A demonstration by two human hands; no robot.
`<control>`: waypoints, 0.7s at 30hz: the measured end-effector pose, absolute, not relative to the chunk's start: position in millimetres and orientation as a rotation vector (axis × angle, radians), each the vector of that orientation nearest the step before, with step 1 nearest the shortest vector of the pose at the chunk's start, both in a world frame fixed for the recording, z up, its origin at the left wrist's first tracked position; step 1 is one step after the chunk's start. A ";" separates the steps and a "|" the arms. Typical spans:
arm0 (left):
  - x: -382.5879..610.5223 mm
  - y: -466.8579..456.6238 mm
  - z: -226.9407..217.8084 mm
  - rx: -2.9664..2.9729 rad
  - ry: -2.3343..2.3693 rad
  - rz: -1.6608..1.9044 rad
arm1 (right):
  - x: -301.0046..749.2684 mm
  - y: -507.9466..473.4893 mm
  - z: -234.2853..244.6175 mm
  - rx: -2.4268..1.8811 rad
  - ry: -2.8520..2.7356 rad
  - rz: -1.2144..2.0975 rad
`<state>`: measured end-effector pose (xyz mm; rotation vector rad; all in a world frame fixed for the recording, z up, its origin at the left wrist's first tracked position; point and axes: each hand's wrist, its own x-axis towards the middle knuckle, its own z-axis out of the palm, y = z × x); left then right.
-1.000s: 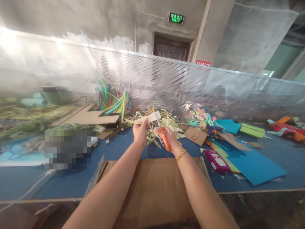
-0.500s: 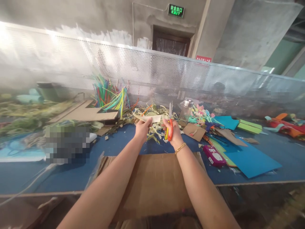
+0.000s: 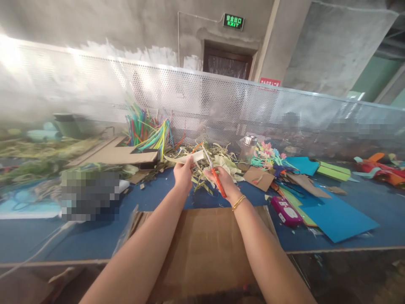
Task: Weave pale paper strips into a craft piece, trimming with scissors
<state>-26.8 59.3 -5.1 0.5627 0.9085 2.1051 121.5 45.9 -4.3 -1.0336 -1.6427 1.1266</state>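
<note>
Between the fingers of my left hand (image 3: 183,174) is a pale, flat strip (image 3: 198,156), perhaps dried leaf or paper; its material is unclear. One end of it trails off to the left. My right hand (image 3: 224,180) is closed around red-handled scissors (image 3: 218,182), whose blades point up and to the left beside the strip's right end. Whether the blades touch the strip I cannot tell. Beneath and behind both hands lies a loose heap of pale green and cream strips (image 3: 226,162). A brown cardboard sheet (image 3: 202,253) lies below my forearms.
Coloured pipe cleaners (image 3: 148,128) stand at the back left, near a cardboard piece (image 3: 126,157). A glass jar (image 3: 248,148), paper flowers (image 3: 268,153), a purple box (image 3: 286,211) and blue sheets (image 3: 338,217) are on the right. Perforated metal panelling (image 3: 190,101) runs behind the table.
The scissors have swung from nearly upright to leaning left, their blades now near the strip. My left hand has shifted slightly left with the strip.
</note>
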 end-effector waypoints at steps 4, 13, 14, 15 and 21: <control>-22.2 58.3 -4.3 0.575 0.902 2.101 | 117.9 43.1 -4.5 -1.058 -1.637 1.152; -20.0 56.5 -4.5 0.565 0.911 2.092 | 115.0 43.4 -4.5 -1.065 -1.579 1.204; -19.6 56.3 -4.3 0.564 0.904 2.091 | 114.5 43.4 -4.8 -1.065 -1.578 1.206; -19.3 56.0 -4.1 0.565 0.901 2.091 | 114.0 43.4 -5.0 -1.068 -1.575 1.210; -18.1 55.4 -3.7 0.600 0.926 2.092 | 112.2 43.0 -5.5 -1.081 -1.552 1.236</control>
